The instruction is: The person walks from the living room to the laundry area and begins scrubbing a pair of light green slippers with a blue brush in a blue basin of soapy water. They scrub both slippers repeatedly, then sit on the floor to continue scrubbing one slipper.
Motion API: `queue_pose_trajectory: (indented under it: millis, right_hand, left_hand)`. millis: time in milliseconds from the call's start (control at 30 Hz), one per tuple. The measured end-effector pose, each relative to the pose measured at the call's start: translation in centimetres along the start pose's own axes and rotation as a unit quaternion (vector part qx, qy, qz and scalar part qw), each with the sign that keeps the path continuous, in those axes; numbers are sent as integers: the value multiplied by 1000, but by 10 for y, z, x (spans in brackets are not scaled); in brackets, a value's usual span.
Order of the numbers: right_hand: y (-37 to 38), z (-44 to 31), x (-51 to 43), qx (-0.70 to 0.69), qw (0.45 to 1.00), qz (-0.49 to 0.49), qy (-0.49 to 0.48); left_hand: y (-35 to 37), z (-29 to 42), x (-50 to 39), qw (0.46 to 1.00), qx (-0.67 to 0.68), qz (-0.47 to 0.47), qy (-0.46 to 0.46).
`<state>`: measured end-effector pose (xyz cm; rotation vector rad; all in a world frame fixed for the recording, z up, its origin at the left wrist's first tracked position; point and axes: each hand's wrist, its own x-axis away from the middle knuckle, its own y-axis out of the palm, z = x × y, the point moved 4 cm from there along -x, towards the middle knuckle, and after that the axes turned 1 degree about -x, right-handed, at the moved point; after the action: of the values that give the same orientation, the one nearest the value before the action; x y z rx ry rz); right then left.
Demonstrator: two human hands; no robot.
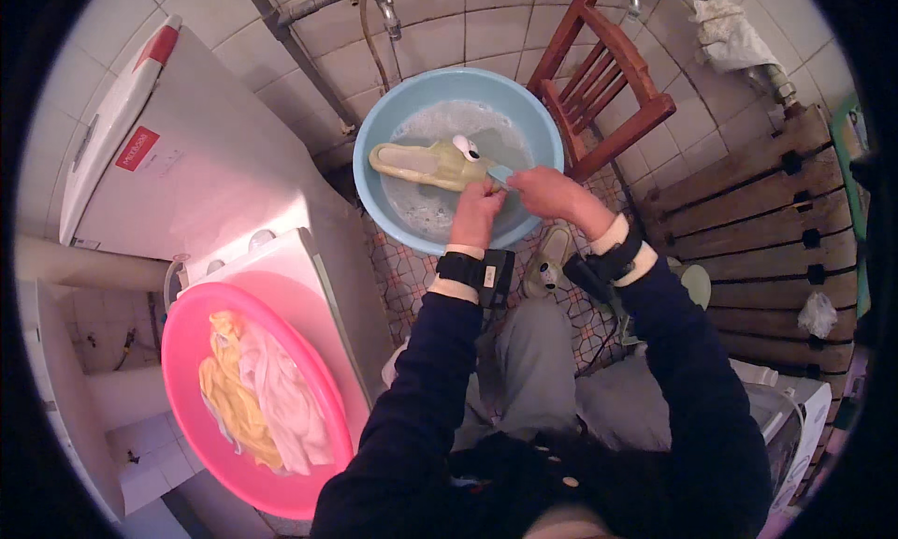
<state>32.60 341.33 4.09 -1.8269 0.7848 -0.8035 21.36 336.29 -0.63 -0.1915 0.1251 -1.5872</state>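
A round blue plastic basin [368, 209] holds sudsy water. In it lies a pale green slipper [449, 174] with a bulging cartoon eye, its opening towards the left. My left hand [478, 213] grips the slipper at its right end, fingers closed on it. My right hand [551, 194] holds a light blue brush [500, 174], which touches or nearly touches the same end; its bristles are hidden. On the floor, just below the basin, is a matching slipper [549, 262] with a cartoon eye.
A red wooden chair [617, 83] stands right of the basin. At left, a pink basin [184, 370] with yellow and pink cloths [280, 406] rests on a white appliance [319, 286]. Wooden slats [758, 216] are at right; taps [384, 5] and pipes line the tiled wall.
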Motion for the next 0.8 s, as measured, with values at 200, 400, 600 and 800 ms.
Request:
queue_pose_trajectory:
  millis: [200, 400, 600, 800]
  right_hand:
    - [7, 4, -2, 13, 999, -39, 26]
    - [1, 2, -6, 5, 998, -59, -3]
    - [-14, -8, 7, -75, 990, -82, 89]
    - [1, -3, 7, -53, 997, -47, 21]
  left_hand:
    - [-2, 12, 0, 996, -78, -13, 41]
    - [-1, 13, 2, 994, 81, -59, -52]
    - [-5, 19, 2, 999, -38, 10, 30]
    - [-3, 8, 6, 1000, -20, -3, 5]
